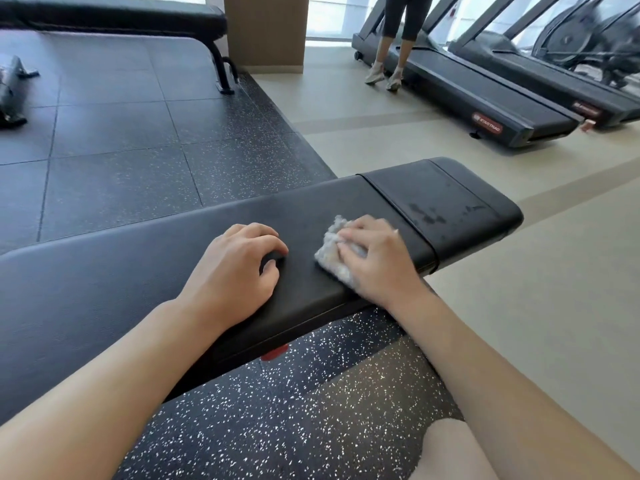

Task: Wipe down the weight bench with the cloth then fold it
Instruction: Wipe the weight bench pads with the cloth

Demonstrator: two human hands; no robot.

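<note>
The right hand (375,259) presses the crumpled grey cloth (334,252) onto the black weight bench (450,202), fingers curled over it. Just left, the left hand (235,268) rests on the pad, loosely curled, holding nothing.

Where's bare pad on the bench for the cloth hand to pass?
Free: the end pad beyond the seam, right of the right hand, and the long pad left of the left hand. Crowded: the gap between both hands, where the cloth lies.

weight bench (311,209): black padded, damp streaks | cloth (334,258): grey, crumpled; on bench top
</note>
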